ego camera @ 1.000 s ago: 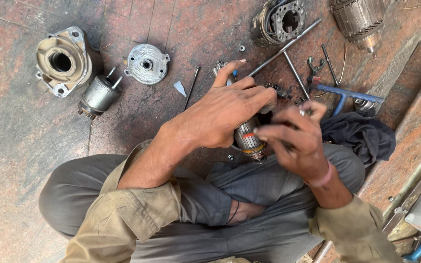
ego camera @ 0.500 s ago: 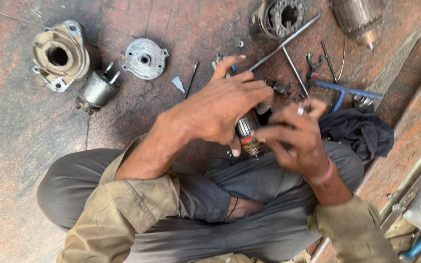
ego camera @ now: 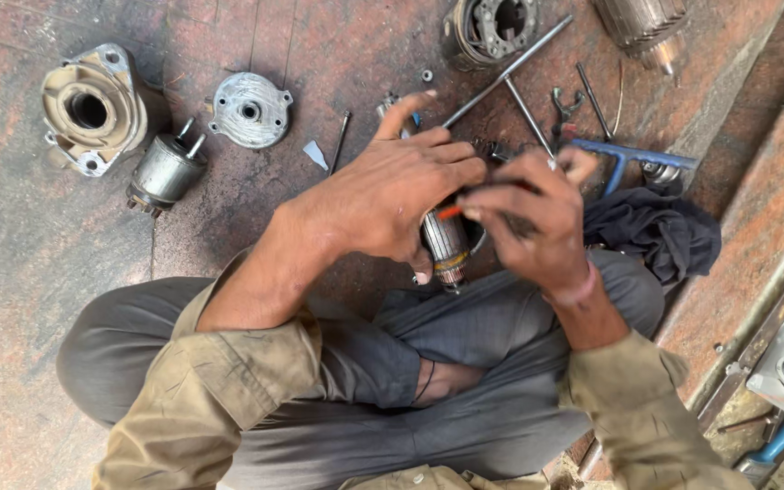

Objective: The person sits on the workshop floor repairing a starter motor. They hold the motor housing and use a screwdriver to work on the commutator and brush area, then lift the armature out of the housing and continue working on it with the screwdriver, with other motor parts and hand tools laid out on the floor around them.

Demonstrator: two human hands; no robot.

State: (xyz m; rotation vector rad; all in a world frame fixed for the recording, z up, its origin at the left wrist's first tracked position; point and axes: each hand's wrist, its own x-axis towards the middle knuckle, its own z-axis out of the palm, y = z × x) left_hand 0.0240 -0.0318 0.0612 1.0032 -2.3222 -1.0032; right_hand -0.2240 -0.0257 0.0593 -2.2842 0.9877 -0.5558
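My left hand wraps around a motor armature, a ribbed metal cylinder with a copper-coloured end pointing down toward my lap. My right hand presses against the armature's right side and pinches a thin tool with an orange tip against it. Both hands hover above my crossed legs in grey trousers. The armature's upper end is hidden under my fingers.
On the stone floor lie a cast metal housing, a small cylindrical solenoid, a round end cover, long rods, a motor casing, a blue-handled tool and a dark rag. A step edge runs at right.
Both hands stay on the armature with only small shifts; my right hand has closed in against its side. The camera view drifted slightly.
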